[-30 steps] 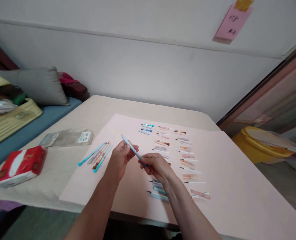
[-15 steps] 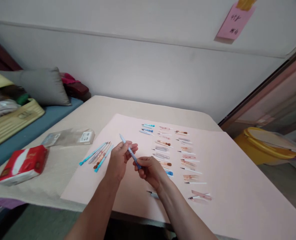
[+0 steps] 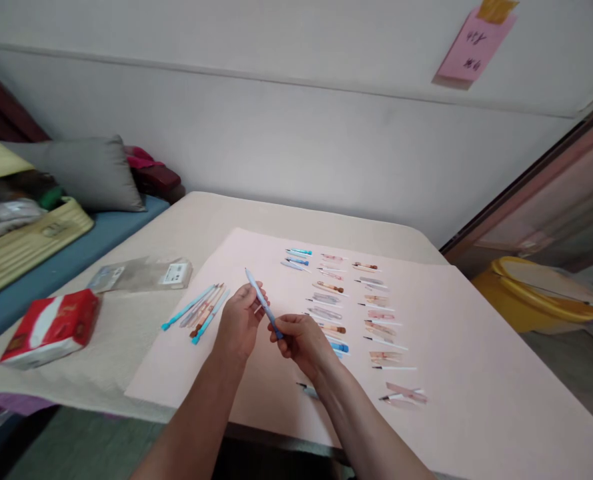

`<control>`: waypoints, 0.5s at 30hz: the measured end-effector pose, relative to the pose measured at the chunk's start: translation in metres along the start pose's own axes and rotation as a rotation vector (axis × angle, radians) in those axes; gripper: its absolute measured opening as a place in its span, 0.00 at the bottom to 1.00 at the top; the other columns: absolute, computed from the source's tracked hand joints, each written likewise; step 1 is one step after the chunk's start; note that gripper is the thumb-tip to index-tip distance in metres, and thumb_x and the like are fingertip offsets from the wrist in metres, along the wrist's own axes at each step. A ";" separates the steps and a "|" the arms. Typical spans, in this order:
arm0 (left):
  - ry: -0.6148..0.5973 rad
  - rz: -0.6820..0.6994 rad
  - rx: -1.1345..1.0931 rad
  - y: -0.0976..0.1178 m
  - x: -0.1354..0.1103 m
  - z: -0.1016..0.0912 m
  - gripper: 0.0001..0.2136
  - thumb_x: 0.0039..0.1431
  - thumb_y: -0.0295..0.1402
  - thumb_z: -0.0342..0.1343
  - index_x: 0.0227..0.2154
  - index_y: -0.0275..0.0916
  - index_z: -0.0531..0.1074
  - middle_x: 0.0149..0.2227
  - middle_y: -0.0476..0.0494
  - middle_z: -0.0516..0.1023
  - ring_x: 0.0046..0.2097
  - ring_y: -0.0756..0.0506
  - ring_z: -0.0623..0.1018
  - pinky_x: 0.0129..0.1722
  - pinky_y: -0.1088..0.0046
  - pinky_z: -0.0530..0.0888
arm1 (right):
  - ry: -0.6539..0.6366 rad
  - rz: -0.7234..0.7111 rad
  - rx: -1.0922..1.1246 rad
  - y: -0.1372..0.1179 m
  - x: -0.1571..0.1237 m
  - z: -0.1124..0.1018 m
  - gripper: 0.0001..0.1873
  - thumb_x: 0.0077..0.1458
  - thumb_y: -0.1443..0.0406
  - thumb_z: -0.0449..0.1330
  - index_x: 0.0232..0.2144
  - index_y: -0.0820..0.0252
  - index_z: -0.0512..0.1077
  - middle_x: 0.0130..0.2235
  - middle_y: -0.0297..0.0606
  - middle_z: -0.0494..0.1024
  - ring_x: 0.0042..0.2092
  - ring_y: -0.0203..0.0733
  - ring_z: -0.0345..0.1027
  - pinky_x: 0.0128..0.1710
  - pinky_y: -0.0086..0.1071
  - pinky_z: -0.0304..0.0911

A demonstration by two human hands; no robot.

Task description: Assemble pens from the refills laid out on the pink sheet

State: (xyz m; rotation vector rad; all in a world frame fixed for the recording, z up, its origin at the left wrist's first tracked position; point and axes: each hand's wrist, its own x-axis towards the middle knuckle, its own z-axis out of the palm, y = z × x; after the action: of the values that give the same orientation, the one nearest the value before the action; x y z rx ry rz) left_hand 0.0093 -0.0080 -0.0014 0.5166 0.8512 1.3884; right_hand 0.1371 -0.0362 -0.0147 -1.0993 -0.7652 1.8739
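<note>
A pale blue pen (image 3: 262, 298) is held aslant above the pink sheet, its tip pointing up and to the left. My right hand (image 3: 301, 341) pinches the pen's darker blue lower end between thumb and fingers. Around its middle, my left hand (image 3: 239, 320) has closed, thumb on the near side. Left of that hand lies a group of several pens (image 3: 203, 312), some with blue or brown ends. To the right, pen parts are laid out in columns: clear printed barrels (image 3: 325, 312), thin white refills (image 3: 395, 369) with dark tips, and some blue pieces. My right forearm hides some parts.
The pink sheet (image 3: 476, 347) covers much of the cream tabletop (image 3: 216, 210). At the left stand a red tissue pack (image 3: 79, 313) and a clear plastic package (image 3: 149, 275). A yellow bucket (image 3: 506, 303) is beyond the right edge; a wall (image 3: 296, 147) rises behind.
Both hands keep their hold on the pen, which has turned slightly more upright. The left fingers have drawn in closer around it. The view has shifted a little.
</note>
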 end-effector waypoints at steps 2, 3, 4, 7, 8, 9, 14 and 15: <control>0.055 0.034 0.042 0.001 0.000 0.001 0.09 0.49 0.35 0.60 0.30 0.35 0.71 0.27 0.48 0.70 0.30 0.52 0.70 0.31 0.76 0.68 | 0.011 -0.018 -0.023 0.001 0.000 0.002 0.11 0.42 0.62 0.64 0.25 0.68 0.73 0.21 0.38 0.73 0.16 0.27 0.57 0.16 0.25 0.44; 0.081 0.051 0.068 0.001 0.000 0.001 0.09 0.48 0.35 0.61 0.29 0.34 0.70 0.27 0.48 0.70 0.29 0.52 0.70 0.31 0.76 0.67 | 0.016 -0.020 -0.028 0.001 -0.001 0.003 0.11 0.42 0.62 0.64 0.25 0.68 0.73 0.21 0.38 0.73 0.16 0.27 0.57 0.16 0.25 0.44; 0.102 0.060 0.089 0.001 0.000 0.001 0.10 0.46 0.34 0.62 0.28 0.34 0.70 0.26 0.47 0.71 0.29 0.52 0.71 0.31 0.76 0.67 | 0.016 -0.016 -0.026 0.002 -0.001 0.003 0.11 0.42 0.62 0.64 0.24 0.68 0.72 0.21 0.37 0.73 0.16 0.27 0.57 0.16 0.25 0.44; 0.124 0.055 0.099 0.002 0.001 0.000 0.12 0.46 0.32 0.62 0.33 0.32 0.71 0.29 0.43 0.74 0.32 0.49 0.74 0.36 0.72 0.70 | -0.005 0.033 0.033 0.002 -0.001 0.003 0.11 0.42 0.62 0.64 0.24 0.68 0.72 0.21 0.37 0.72 0.16 0.26 0.56 0.16 0.24 0.43; 0.113 0.051 0.090 0.002 0.001 -0.001 0.13 0.46 0.32 0.61 0.36 0.33 0.71 0.30 0.41 0.75 0.34 0.48 0.75 0.38 0.70 0.70 | -0.016 0.055 0.058 0.002 -0.001 0.003 0.11 0.42 0.62 0.64 0.25 0.68 0.72 0.21 0.36 0.72 0.16 0.25 0.55 0.16 0.23 0.42; 0.097 0.052 0.080 0.002 0.001 -0.001 0.14 0.47 0.32 0.61 0.37 0.33 0.70 0.31 0.40 0.76 0.35 0.47 0.75 0.40 0.68 0.70 | -0.027 0.069 0.075 0.002 0.000 0.002 0.11 0.42 0.62 0.64 0.25 0.68 0.73 0.21 0.36 0.71 0.16 0.25 0.55 0.16 0.23 0.41; 0.055 0.053 0.097 0.001 0.000 0.001 0.11 0.49 0.36 0.60 0.34 0.36 0.70 0.34 0.41 0.75 0.36 0.48 0.74 0.38 0.70 0.70 | -0.011 0.001 0.025 0.001 0.000 0.000 0.12 0.43 0.62 0.64 0.25 0.68 0.73 0.21 0.37 0.72 0.16 0.26 0.55 0.16 0.24 0.43; 0.063 0.067 0.112 0.001 0.000 0.001 0.11 0.48 0.37 0.60 0.32 0.36 0.70 0.33 0.44 0.74 0.34 0.49 0.73 0.36 0.72 0.70 | -0.003 -0.014 0.005 0.001 0.000 0.000 0.12 0.43 0.61 0.64 0.25 0.68 0.73 0.21 0.37 0.72 0.16 0.26 0.55 0.16 0.25 0.43</control>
State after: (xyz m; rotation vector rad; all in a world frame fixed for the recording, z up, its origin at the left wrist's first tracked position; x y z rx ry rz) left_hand 0.0096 -0.0078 0.0005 0.5942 0.9743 1.4305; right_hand 0.1369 -0.0368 -0.0157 -1.0852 -0.7672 1.8648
